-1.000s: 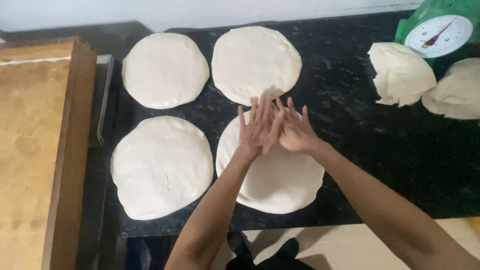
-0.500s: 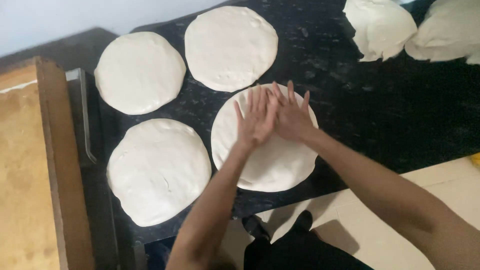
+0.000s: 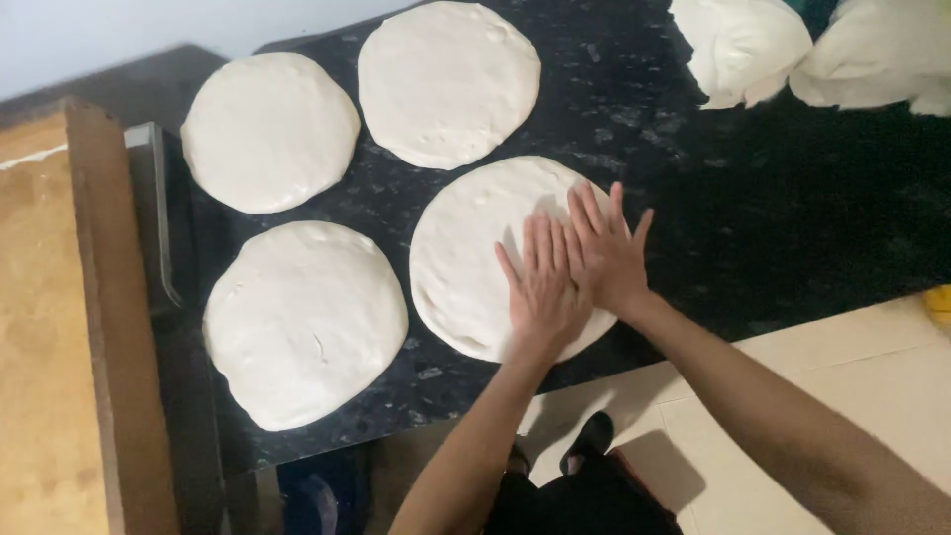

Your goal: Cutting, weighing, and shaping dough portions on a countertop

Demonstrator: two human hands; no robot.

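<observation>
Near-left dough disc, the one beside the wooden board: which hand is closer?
Left. The left hand lies flat on the neighbouring dough round, on the side towards the near-left dough disc. The right hand overlaps it on the far side, farther away.

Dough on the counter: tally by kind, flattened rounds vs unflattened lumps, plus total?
Flattened dough rounds: 4, at far left, far middle, near left, and one under both hands.
Unflattened dough lumps: 2, at the far right, partly cut off by the frame.
Total: 6
</observation>
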